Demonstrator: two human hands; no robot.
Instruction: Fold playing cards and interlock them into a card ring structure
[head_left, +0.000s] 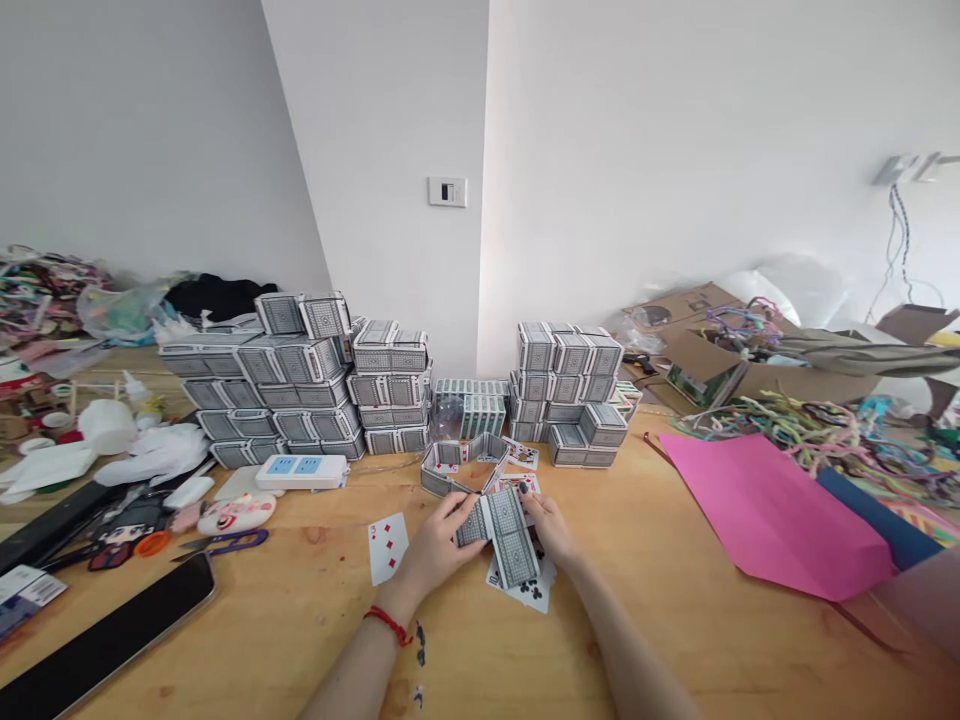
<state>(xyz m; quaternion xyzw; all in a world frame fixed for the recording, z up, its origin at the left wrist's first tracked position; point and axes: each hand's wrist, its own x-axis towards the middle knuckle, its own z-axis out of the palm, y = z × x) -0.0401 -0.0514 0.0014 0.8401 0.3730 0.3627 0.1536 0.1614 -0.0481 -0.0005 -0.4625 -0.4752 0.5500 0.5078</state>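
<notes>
My left hand [435,545], with a red string bracelet at the wrist, grips the left part of some grey-backed playing cards [511,535] in front of me. On their right edge, my right hand [549,525] pinches the same cards near the top. Beneath them, a few face-up club cards [536,592] lie fanned on the table. A three of diamonds [388,548] rests left of my left hand. Just beyond my hands stands a ring of folded cards [442,478], with more face-up cards [523,455] beside it.
Stacked blocks of folded cards [300,400] line the back left, with another stack [566,385] at back right. A white power strip [302,471], purple snips [232,541] and a black phone [112,640] lie left. Pink paper [772,510] and tangled cords [802,430] lie right.
</notes>
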